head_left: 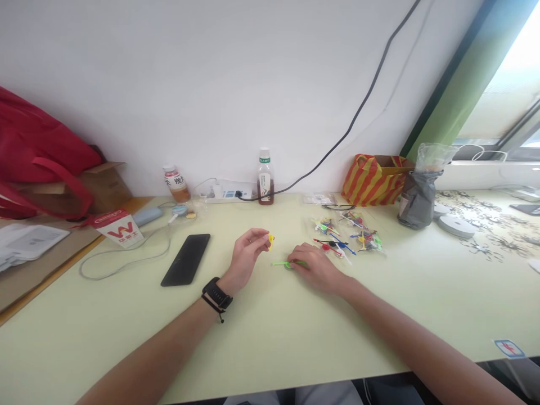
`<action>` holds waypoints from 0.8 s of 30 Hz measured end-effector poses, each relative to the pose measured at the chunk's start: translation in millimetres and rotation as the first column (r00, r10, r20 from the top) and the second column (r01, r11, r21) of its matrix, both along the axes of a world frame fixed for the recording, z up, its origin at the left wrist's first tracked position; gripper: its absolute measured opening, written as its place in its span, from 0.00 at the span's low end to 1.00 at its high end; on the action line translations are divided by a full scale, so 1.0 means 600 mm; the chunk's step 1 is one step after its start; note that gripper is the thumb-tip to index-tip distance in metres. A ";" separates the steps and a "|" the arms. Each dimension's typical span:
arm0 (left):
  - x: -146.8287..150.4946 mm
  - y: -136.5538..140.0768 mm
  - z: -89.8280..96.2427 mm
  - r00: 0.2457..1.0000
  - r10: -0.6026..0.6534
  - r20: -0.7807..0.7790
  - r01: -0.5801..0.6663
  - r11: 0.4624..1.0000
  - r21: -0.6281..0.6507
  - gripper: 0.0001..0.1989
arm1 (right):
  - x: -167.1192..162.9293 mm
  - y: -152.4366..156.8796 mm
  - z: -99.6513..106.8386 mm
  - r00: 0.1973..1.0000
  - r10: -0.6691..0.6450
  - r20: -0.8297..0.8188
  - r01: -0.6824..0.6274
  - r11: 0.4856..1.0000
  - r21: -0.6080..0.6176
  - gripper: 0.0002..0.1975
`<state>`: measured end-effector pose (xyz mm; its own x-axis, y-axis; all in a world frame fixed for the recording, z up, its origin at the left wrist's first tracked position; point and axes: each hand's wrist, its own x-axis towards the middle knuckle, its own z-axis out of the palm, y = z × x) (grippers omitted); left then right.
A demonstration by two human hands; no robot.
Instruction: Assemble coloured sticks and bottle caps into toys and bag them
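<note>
My left hand (248,252) pinches a small yellow plastic piece (271,241) between thumb and fingertips, a little above the table. To its right, my right hand (313,265) has its fingers closed on a thin green plastic piece (280,264) lying at the tabletop. Part of the green piece is hidden under the fingers. Just beyond my right hand is a pile of small plastic pieces (333,244) in red, blue, black, white and yellow, some in clear bags (371,241). The exact kind of these pieces is too small to make out.
A black phone (186,260) lies left of my left hand. Along the wall stand a tea bottle (265,177), another bottle (176,184), a power strip (225,194) with a black cable, and a striped bag (373,181). At right are a grey bag (417,199) and white discs (457,226).
</note>
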<state>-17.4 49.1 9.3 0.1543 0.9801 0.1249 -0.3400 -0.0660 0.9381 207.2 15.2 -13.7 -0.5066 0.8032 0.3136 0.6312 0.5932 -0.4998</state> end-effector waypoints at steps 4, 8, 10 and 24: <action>0.003 -0.008 0.009 1.000 -0.015 -0.019 0.015 1.000 0.010 0.10 | 0.001 -0.003 -0.004 1.000 -0.019 0.014 0.019 0.999 0.027 0.07; 0.003 -0.018 0.020 0.996 -0.049 -0.069 0.052 0.998 0.043 0.12 | 0.005 -0.007 0.010 0.996 -0.046 -0.082 0.053 0.995 0.087 0.07; 0.002 -0.019 0.023 0.993 -0.061 -0.098 0.068 0.996 0.064 0.14 | 0.009 -0.010 0.025 0.976 -0.068 -0.207 0.091 0.991 0.101 0.12; -0.021 -0.018 0.051 0.931 -0.236 -0.278 0.288 0.943 0.165 0.14 | -0.013 -0.041 0.069 0.874 -0.055 -0.483 -0.046 0.980 -0.195 0.14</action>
